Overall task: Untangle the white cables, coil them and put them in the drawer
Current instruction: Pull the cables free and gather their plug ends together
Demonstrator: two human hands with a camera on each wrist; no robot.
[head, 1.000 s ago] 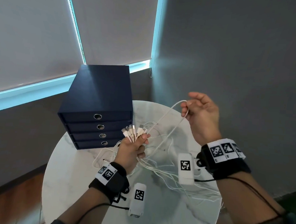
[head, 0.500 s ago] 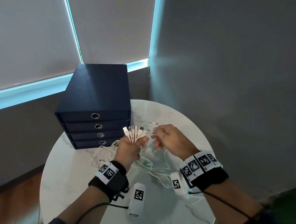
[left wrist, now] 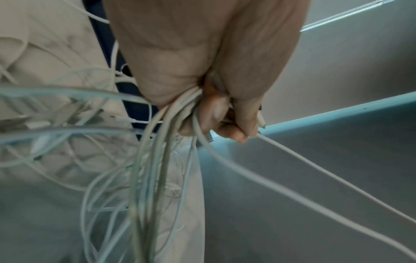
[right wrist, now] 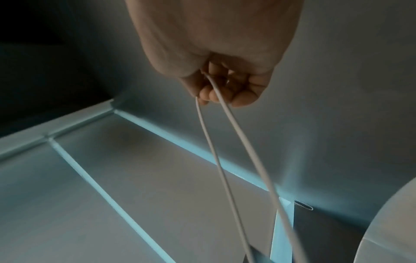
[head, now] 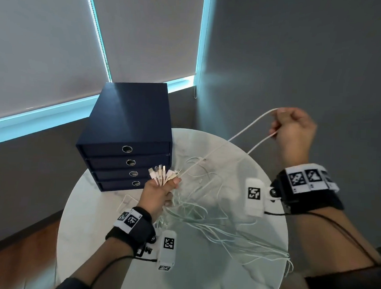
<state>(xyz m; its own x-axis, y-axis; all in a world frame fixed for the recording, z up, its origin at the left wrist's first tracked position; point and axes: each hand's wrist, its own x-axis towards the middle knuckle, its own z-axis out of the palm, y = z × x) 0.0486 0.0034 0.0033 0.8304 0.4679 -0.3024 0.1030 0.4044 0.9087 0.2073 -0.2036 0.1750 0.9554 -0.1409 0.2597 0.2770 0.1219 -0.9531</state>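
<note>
Cables (head: 205, 213), white and numerous, lie in a loose tangle across the round marble table (head: 200, 277), with long strands trailing toward its near right edge. Their connector ends (head: 163, 174) are gathered into a fan and stand up out of the left hand (head: 158, 195), which is clenched round the bundle just in front of the drawer unit; the left wrist view confirms fingers (left wrist: 216, 110) curled tight on many strands at once. Holding every plug in one fist appears intended to fix one end of each cable so that single strands can be drawn clear of the mass.

One strand (head: 241, 133) runs taut from that fist up to the right hand (head: 294, 130), raised well above and to the right of the table. It doubles over there: two runs descend from the hand. The right wrist view shows the strand passing between curled fingertips (right wrist: 243, 97), so this hand grasps the loop. Judged purpose: lifting the strand high to pull its length out of the tangle.

The dark blue drawer unit (head: 128, 128) stands at the table's far left; all four drawers look closed. Untangling is in hand; coiling and stowing are not yet begun. Risk noted: a knot may tighten under the pull.
</note>
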